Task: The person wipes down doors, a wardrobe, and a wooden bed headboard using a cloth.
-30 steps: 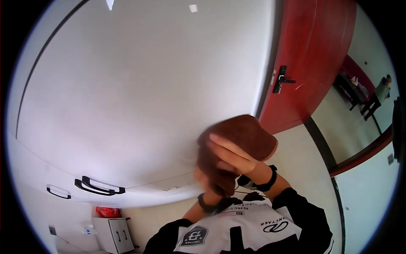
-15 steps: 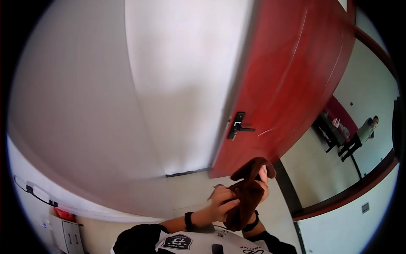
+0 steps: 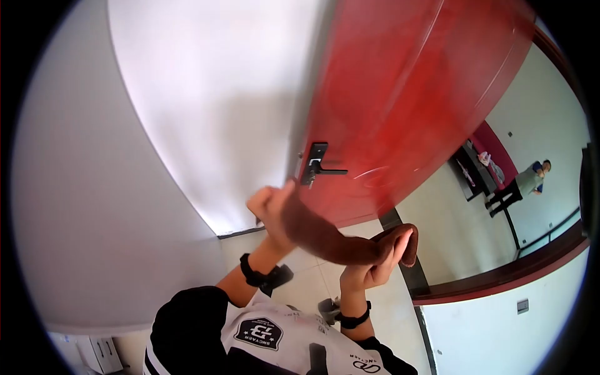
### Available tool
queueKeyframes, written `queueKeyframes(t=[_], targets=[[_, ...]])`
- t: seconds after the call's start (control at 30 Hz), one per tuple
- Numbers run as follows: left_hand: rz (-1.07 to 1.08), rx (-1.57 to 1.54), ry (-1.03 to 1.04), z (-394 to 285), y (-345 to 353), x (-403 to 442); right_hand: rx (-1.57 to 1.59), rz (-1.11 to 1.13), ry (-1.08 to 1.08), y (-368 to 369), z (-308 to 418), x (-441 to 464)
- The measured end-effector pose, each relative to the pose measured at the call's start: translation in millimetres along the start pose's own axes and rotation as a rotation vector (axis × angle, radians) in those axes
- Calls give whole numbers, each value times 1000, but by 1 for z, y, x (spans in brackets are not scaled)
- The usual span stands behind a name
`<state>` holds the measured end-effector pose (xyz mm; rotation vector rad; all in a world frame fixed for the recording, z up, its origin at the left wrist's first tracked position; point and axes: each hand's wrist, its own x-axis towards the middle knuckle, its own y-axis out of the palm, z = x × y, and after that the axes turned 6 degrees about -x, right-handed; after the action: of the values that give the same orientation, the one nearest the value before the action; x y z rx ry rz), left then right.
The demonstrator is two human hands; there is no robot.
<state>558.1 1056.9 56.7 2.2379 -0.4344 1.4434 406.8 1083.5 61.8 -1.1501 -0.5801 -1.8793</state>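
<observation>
Hanging between both hands: the brown cloth [image 3: 325, 240], sagging in the middle and lifted clear of the tiled floor [image 3: 315, 269], its higher end at the left.
Left hand [image 3: 273, 209]: closed, fingers curled tightly around the cloth's upper end (motion blur softens the outline).
Right hand [image 3: 381, 269]: partly closed, fingers fairly straight and together, holding the other end, which folds over near the fingertips.
Wrists: a black left wristband [image 3: 252, 272] and a black right wristband [image 3: 354, 317].
Shirt [image 3: 294, 331]: white and black, with a dark badge [image 3: 259, 333] on the chest.
Red door [image 3: 400, 112]: just beyond the cloth, fitted with a black lever handle [image 3: 331, 171].
Doorway: a dark red frame [image 3: 500, 281] right of the door; past it, well apart, another person [image 3: 528, 181] stands near a dark bench [image 3: 464, 172].
Outer edges: a wall switch [image 3: 522, 306] at right, a white cabinet [image 3: 100, 356] at lower left (only partly visible).
</observation>
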Motion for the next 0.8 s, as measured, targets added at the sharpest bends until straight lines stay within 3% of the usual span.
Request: queueKeyframes(t=[0.07, 0.13, 0.17, 0.33, 0.43, 0.5, 0.57, 0.63, 0.67, 0.73, 0.77, 0.8], targets=[[-49, -83, -76, 21, 23, 24, -235, 73, -153, 7, -15, 7], [-85, -178, -80, 37, 50, 63, -220, 64, -151, 37, -21, 26], [-122, -304, 57, 62, 69, 75, -212, 39, -138, 54, -25, 33], [-86, -510, 28, 120, 142, 151, -246, -139, -158, 144, -36, 101], [61, -460, -24, 159, 179, 160, -254, -211, -214, 191, -56, 130], [364, -577, -173, 200, 222, 145, -292, -188, -261, 224, -70, 145], [682, -1195, -506, 190, 233, 137, -302, -23, -226, 251, -87, 146], [718, -1193, -749, 186, 250, 105, -230, -8, -212, 273, -104, 135], [724, -1209, -762, 196, 250, 102, -229, -16, -258, 272, -110, 131], [1051, -1538, -477, 195, 224, 142, -265, -19, -162, 263, -107, 122], [1068, -1560, -493, 191, 223, 141, -276, -18, -107, 257, -100, 120], [1122, -1677, -675, 184, 221, 139, -292, -34, -114, 249, -97, 118]])
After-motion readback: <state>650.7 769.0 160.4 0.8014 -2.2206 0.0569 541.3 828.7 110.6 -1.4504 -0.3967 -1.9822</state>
